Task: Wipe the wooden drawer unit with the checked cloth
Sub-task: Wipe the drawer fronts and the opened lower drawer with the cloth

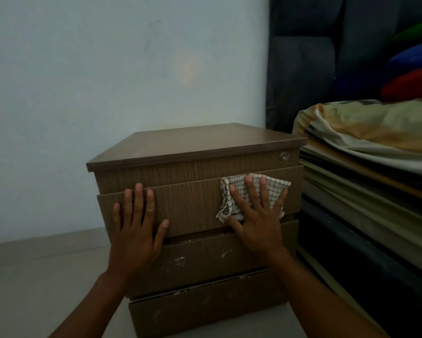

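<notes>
The wooden drawer unit [200, 142] is parked on the floor [34, 276] against the pale wall [83, 81], right beside a bed [366, 191] with a patterned pillow [366, 128] on it. The checked cloth [277, 185] is pressed flat against the upper drawer front [193, 203], up by that front's right edge and just below the little round lock [283, 156]. It's pinned there by the right hand [256, 215], fingers straight and spread, nothing curled round the fabric. The left hand [134, 228] is laid flat on the same front near its left edge, fingers straight and splayed too, tips reaching the top edge. Something pale is seen on one finger, maybe a ring, but it's too dim to be sure. Whitish smudges [180, 261] are scattered over the two lower drawer fronts.
</notes>
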